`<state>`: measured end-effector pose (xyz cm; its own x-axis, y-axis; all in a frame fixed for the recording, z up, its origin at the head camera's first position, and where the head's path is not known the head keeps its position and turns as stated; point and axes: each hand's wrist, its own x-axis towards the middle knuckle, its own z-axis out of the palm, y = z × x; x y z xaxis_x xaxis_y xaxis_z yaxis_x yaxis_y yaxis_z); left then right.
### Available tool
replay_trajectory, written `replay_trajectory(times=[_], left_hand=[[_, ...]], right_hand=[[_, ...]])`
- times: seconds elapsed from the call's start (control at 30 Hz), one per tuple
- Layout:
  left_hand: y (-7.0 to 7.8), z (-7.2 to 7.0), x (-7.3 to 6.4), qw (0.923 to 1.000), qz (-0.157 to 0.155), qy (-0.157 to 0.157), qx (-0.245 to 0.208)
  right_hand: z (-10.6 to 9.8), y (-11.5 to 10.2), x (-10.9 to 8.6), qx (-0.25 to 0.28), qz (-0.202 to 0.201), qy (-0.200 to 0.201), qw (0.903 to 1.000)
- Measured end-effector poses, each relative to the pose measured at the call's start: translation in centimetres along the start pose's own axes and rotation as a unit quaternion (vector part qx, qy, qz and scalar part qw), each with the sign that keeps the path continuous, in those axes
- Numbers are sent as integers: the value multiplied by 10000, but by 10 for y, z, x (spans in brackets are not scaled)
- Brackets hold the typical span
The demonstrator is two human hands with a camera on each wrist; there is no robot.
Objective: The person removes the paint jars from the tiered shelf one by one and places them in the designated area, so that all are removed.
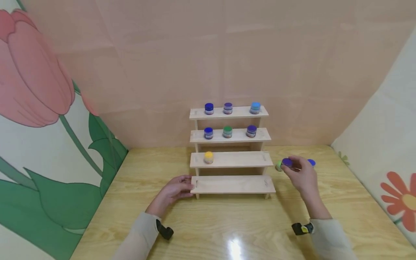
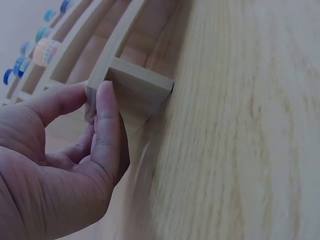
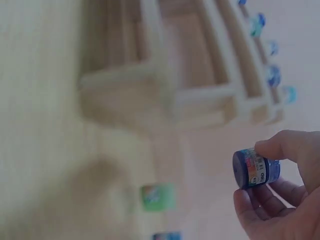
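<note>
a purple-lidded jar (image 1: 286, 162) is held up just right of the standing, four-tiered pale wooden rack (image 1: 232, 185).

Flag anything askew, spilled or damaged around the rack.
Nothing stands out. The wooden rack stands upright, the seven jars on it sit upright, and no spill or damage shows. The purple-lidded jar in the right grip looks intact. The green jar and blue-lidded jar beyond are partly hidden, so I can't fully judge those.

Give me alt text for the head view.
A right hand holds a purple-lidded jar beside a four-tier wooden stand, while the left hand grips its lowest tier. Seven jars stand on the upper three tiers; a green one and a blue one are partly hidden near the right hand.
</note>
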<state>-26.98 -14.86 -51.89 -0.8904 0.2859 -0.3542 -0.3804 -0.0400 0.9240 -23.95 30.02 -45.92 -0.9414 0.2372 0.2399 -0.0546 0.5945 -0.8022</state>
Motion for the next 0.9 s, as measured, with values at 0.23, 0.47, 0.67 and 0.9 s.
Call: replay_trajectory(times=[0.23, 0.47, 0.67, 0.9], left_hand=[[-1, -3, -1, 10000, -40, -3, 38], [-3, -4, -5, 9992, 213, -334, -71], [-2, -3, -6, 9992, 196, -351, -65], [-3, -2, -2, 9998, -29, -155, -85]], right_hand=[[4, 29, 5, 178, 318, -165, 9992], [6, 42, 8, 138, 568, -393, 9975], [11, 58, 10, -121, 714, -677, 9951], [17, 69, 12, -237, 804, -775, 9935]])
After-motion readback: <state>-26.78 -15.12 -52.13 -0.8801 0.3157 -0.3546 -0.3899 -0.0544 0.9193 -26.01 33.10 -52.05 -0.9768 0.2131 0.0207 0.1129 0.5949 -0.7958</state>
